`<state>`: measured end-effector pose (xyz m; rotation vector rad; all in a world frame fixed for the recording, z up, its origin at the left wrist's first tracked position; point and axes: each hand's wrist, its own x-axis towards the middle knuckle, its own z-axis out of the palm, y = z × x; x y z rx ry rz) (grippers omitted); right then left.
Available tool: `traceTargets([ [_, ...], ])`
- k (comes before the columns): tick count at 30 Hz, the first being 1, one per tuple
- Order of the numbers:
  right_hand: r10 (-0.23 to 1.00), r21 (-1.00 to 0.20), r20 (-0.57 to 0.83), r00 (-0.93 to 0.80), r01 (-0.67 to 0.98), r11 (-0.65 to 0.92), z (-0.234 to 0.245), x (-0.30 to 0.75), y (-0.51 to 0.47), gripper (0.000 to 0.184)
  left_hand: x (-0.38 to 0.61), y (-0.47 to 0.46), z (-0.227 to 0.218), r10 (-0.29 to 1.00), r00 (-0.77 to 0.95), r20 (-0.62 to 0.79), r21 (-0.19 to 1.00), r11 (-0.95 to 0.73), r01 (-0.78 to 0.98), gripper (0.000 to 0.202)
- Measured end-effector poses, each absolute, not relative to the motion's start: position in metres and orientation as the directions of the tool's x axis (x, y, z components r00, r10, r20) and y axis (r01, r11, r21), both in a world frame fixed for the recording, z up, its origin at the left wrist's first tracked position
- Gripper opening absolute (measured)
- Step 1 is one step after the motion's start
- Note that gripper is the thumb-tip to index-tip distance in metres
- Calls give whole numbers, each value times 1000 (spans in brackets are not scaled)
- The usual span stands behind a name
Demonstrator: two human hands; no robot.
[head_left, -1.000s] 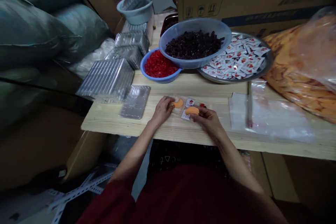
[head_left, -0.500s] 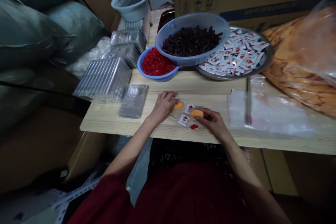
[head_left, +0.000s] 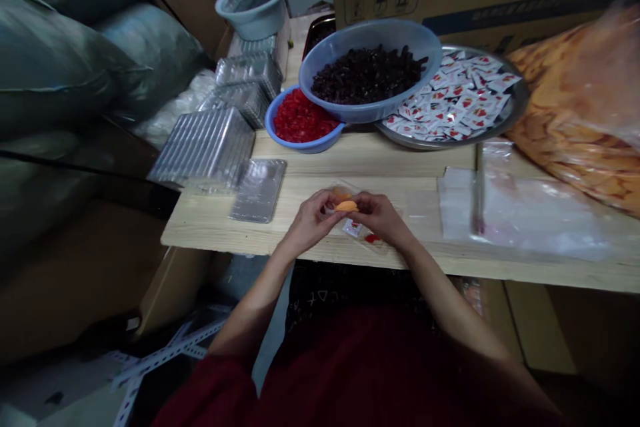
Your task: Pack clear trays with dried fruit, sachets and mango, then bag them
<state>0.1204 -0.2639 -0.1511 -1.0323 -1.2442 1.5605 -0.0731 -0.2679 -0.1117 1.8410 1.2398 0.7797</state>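
Observation:
My left hand (head_left: 310, 222) and my right hand (head_left: 385, 220) meet over a small clear plastic tray (head_left: 345, 185) near the table's front edge. Between their fingertips is a small orange oval piece (head_left: 346, 205), pinched from both sides. Another orange piece (head_left: 341, 193) is partly visible behind it, in the tray. A white printed sachet (head_left: 352, 227) and a red piece (head_left: 371, 238) lie in the tray's near part. My fingers hide much of the tray's middle.
Ahead are a blue bowl of red pieces (head_left: 320, 143), a larger bowl of dark pieces (head_left: 373, 110) and a metal tray of sachets (head_left: 520, 103). Stacked clear trays (head_left: 210, 147) stand left, beside a flat plastic lid (head_left: 260, 190). Plastic bags (head_left: 540, 213) lie right.
My right hand has moved left with the orange piece, to meet my left hand. My left fingers have come off the tray's left side onto that piece.

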Motion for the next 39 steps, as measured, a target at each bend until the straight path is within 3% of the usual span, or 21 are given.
traceTargets([
  [4, 980, -999, 47, -192, -30, 41, -147, 110, -243, 51, -85, -265, -125, 998, 69, 16, 933, -40, 359, 23],
  [7, 968, -958, 188, -166, 185, 217, -151, 108, -245, 38, -82, -275, -141, 997, -70, -40, 973, 55, 223, 36],
  [9, 941, -894, 247, -232, 320, 313, -157, 106, -253, 26, -76, -285, -150, 996, -89, -23, 951, 49, 305, 38],
  [11, 921, -816, 266, -285, 441, 373, -166, 102, -261, 19, -70, -295, -157, 993, -85, 78, 856, -23, 517, 27],
  [14, 913, -709, 284, -293, 577, 405, -177, 96, -270, 16, -67, -304, -160, 968, -20, 252, 571, -132, 810, 17],
  [16, 909, -670, 303, -287, 614, 417, -182, 94, -271, 17, -68, -304, -160, 956, 16, 292, 441, -150, 885, 20],
  [18, 904, -653, 319, -284, 625, 427, -185, 93, -270, 19, -71, -300, -159, 956, 36, 292, 400, -156, 903, 23],
  [25, 869, -610, 402, -290, 622, 490, -177, 104, -278, 23, -72, -286, -156, 936, 187, 299, 430, -307, 849, 22],
  [28, 869, -663, 449, -208, 575, 480, -164, 114, -288, 25, -62, -294, -152, 928, 123, 351, 576, -317, 753, 25],
  [31, 919, -754, 368, -142, 532, 385, -154, 125, -292, 27, -55, -298, -147, 930, 148, 335, 668, -346, 659, 24],
  [35, 941, -744, 320, -111, 586, 322, -149, 143, -291, 39, -85, -276, -138, 927, 25, 375, 575, -254, 778, 22],
  [39, 931, -575, 342, -131, 754, 317, -157, 161, -298, 56, -154, -244, -132, 914, -191, 358, 502, -16, 865, 26],
])
